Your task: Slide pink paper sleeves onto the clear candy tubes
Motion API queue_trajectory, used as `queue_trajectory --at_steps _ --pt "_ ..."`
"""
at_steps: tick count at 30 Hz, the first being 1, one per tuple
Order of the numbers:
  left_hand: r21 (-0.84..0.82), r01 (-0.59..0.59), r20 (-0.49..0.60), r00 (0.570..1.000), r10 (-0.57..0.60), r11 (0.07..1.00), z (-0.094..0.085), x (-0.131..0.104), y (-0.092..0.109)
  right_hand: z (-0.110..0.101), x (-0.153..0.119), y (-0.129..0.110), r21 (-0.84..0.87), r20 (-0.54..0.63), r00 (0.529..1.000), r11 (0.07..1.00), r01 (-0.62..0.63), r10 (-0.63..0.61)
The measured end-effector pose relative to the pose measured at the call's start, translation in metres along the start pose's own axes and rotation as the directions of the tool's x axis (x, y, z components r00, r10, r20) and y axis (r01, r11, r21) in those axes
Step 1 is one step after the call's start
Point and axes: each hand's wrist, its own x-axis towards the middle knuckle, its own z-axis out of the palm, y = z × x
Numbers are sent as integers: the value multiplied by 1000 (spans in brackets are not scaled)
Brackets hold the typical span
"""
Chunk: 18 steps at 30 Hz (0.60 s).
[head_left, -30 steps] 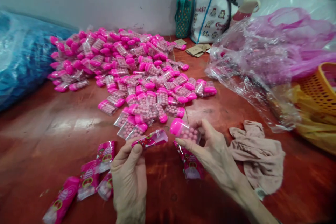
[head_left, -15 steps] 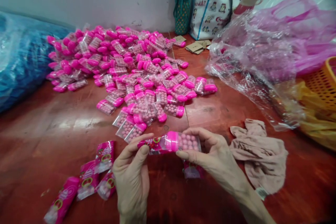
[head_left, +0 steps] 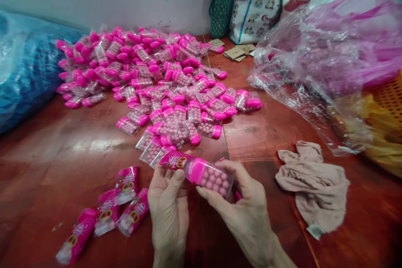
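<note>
label sleeve [head_left: 176,161], print unreadable, over candy case [head_left: 212,178]

The orange basket [head_left: 391,96] is cut off by the right edge, partly behind plastic.

candy boxes [head_left: 163,79] behind hands, cloth [head_left: 310,184] right

We note bright, even overhead light. The red table [head_left: 78,142] shows a pale sheen left of centre, and the clear plastic bag [head_left: 314,63] glints. Shadows are soft and short. Edges bend and smear; the upper-right corner darkens. The centre is fairly sharp.
</note>
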Motion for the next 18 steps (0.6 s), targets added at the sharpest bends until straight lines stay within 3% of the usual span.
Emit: queue_trajectory --at_steps 7,12,15,18 --pt "-96 153 -60 985 -159 984 -9 2 -5 10 -10 7 -107 -99 989 989 100 -111" --pt "-73 229 30 973 -227 971 -4 1 -3 15 -13 13 -133 -146 967 972 191 -210" --pt "-82 298 57 954 -294 951 -3 0 -1 19 -14 14 -65 -144 977 987 149 -157" --pt "-113 405 107 913 -394 907 -6 -2 -1 22 -16 13 80 -118 993 996 25 -15"
